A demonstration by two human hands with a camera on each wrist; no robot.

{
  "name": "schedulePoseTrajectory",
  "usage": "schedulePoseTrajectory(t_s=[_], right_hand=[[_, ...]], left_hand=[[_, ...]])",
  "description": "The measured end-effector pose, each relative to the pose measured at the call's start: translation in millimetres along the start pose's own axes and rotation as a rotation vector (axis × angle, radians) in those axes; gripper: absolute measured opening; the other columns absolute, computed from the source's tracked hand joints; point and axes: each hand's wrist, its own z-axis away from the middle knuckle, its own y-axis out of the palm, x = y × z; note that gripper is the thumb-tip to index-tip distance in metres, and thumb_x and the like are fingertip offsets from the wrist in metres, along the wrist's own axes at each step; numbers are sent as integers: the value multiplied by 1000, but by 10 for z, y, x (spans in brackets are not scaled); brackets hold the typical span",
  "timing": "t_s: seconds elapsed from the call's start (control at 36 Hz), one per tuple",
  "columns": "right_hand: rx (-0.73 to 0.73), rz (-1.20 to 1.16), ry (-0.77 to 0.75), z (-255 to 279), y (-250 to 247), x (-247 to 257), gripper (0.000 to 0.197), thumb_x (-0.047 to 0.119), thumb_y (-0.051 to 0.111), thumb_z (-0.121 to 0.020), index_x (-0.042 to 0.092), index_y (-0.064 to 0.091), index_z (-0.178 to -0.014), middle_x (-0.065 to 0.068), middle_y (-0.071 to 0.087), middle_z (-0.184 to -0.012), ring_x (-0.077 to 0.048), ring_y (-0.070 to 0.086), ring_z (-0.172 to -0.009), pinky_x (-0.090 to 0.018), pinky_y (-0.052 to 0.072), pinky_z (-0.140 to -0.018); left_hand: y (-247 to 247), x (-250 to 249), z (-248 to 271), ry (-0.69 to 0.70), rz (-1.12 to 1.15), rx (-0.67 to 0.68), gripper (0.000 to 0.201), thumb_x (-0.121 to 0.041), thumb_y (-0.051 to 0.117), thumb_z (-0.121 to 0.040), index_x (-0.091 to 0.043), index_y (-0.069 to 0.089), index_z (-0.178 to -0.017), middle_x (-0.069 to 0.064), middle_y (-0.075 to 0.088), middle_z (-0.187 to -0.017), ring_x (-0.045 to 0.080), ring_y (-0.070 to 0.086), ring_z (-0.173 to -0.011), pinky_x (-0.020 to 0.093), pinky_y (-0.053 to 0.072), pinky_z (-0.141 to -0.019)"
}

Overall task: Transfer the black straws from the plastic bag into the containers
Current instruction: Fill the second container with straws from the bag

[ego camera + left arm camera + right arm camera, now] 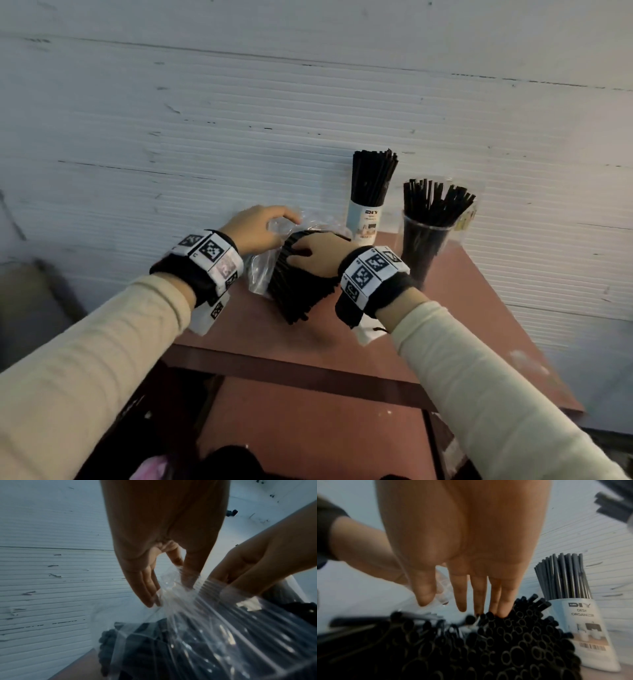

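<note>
A thick bundle of black straws (298,294) lies on the red-brown table (342,342), half inside a clear plastic bag (260,274). My left hand (274,229) pinches the bag's far end; in the left wrist view the plastic bag (223,628) is caught between thumb and fingers (150,595) of the left hand (171,592). My right hand (301,253) lies on top of the bundle. In the right wrist view its fingers (494,601) are straight, their tips touching the straws (505,649), with the thumb apart. The right hand (453,605) grips nothing that I can see.
A white DIY container (366,219) full of straws stands at the table's back edge against the ribbed white wall, and also shows in the right wrist view as the DIY container (583,628). To its right stands a clear cup (424,246) with straws fanning out.
</note>
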Motion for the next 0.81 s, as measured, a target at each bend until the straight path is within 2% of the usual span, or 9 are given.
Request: schedulePoseTrajectory(t_s=[0.08,0.17,0.22,0.31,0.44,0.5,0.61,0.72,0.81], right_hand=[[10,19,18,-84,58,10,47,44,56,-92,14,56,-128,-6,61,-125,-26,56,-114,-32,42,-92],[-12,13,10,-124,56,40,48,40,62,-89,15,54,-129,-6,60,-127,-25,55,-115,-34,43,-95],[-33,5,-1,-130,43,53,47,34,63,-88,15,54,-130,-6,58,-129,-25,54,-118,-35,43,-99],[-11,-26,11,-137,49,48,51,27,64,-86,21,48,-134,-5,55,-133,-27,51,-122,-40,41,-103],[-15,-25,-35,-124,29,40,57,21,60,-88,23,41,-141,-6,50,-140,-27,46,-127,-39,38,-105],[-14,-5,-72,-113,12,40,54,17,58,-90,22,43,-142,-5,49,-142,-26,45,-129,-36,35,-106],[3,-34,-85,-104,-3,12,40,14,58,-90,24,58,-128,-1,57,-129,-20,49,-120,-27,36,-95],[-57,-91,-36,-125,12,-26,31,13,62,-85,28,66,-112,5,62,-113,-16,55,-106,-22,37,-83],[-105,-123,-13,-110,-9,-52,32,11,61,-85,27,67,-112,9,61,-108,-7,48,-94,-17,33,-78]], left_hand=[[48,26,-16,-36,-23,-33,35,-12,67,-83,-33,66,-111,-9,63,-91,1,41,-56,24,35,-60],[40,37,-31,-52,6,-65,43,-6,64,-81,-42,65,-103,-4,71,-100,12,51,-55,23,43,-56],[15,28,-38,-34,30,-84,43,-3,64,-81,-38,67,-106,-4,69,-117,24,65,-71,29,54,-68],[-15,23,-48,-24,45,-109,42,1,63,-83,-31,68,-110,-5,64,-126,31,66,-97,30,53,-78],[-40,64,-56,-25,84,-121,42,0,65,-83,-33,66,-109,-5,61,-128,21,62,-102,16,44,-66],[-43,81,-54,-28,104,-129,43,1,64,-82,-34,66,-107,-4,62,-125,23,61,-105,20,47,-66],[-38,99,-38,-36,124,-128,50,3,61,-79,-41,63,-101,11,65,-119,31,59,-111,40,54,-80],[-32,122,-44,-46,125,-126,53,4,61,-79,-43,63,-102,12,63,-122,22,58,-103,39,54,-84],[-34,124,-50,-51,130,-114,53,5,61,-79,-42,63,-105,7,62,-126,22,58,-110,38,53,-87]])
